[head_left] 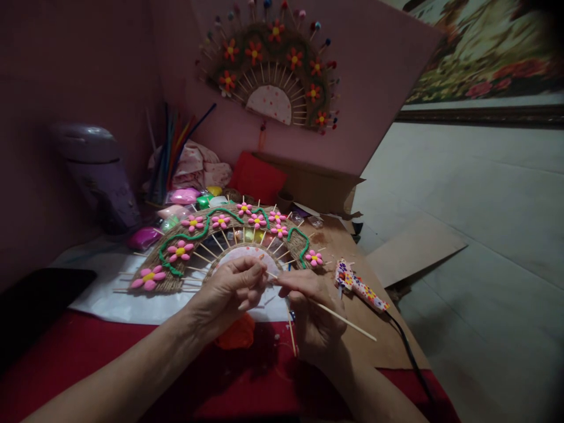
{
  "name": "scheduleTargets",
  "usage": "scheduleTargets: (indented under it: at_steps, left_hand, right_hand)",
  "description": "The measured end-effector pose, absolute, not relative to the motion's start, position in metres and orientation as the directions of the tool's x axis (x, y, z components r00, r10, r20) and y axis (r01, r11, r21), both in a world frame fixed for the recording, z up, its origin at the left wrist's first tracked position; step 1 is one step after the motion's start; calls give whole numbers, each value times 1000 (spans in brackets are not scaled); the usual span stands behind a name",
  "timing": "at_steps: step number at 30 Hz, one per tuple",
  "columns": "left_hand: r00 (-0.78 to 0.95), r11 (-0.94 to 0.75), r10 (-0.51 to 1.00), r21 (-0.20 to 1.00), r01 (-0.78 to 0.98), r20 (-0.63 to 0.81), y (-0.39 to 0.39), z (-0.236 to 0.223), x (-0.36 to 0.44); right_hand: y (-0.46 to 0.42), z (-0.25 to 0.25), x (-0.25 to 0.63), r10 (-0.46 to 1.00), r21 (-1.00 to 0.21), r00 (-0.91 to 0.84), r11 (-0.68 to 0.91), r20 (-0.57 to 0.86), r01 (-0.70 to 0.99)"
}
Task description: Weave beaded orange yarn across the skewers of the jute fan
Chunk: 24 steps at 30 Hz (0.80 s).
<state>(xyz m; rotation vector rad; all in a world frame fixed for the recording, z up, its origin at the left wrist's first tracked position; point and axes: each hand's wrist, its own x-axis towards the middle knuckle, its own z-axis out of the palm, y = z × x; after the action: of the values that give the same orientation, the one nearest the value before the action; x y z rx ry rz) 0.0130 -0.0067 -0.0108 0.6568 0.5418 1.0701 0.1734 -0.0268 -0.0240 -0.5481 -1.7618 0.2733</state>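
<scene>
My right hand (315, 311) grips a thin wooden stick (350, 323), which slants from my left fingertips down to the right. Thumb and index finger of my left hand (240, 282) are pinched together at the stick's upper end; a tiny piece between them is too small to name. Behind both hands lies a fan-shaped craft (165, 284) of twine and sticks, decorated with pink flowers and a wavy green strip. An orange lump (238, 333) rests below my left hand. A second thin stick (291, 332) shows beside my right hand.
A patterned glue gun (361, 288) with a black cord lies on brown cardboard (379, 346) at right. Colourful clay packets (183, 197) and a purple bottle (99, 176) stand behind, left. A finished-looking fan (268, 76) hangs on a pink board above the red tablecloth (176, 388).
</scene>
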Motion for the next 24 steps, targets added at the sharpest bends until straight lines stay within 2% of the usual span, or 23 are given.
scheduleTargets:
  at_steps: [10, 24]
  left_hand:
    - [395, 331, 916, 684, -651, -67, -5, -11, 14]
    - [404, 395, 906, 601, -695, -127, -3, -15, 15]
  right_hand:
    - [-24, -27, 173, 519, -485, -179, 851, 836, 201]
    - [-26, -26, 173, 512, -480, -206, 857, 834, 185]
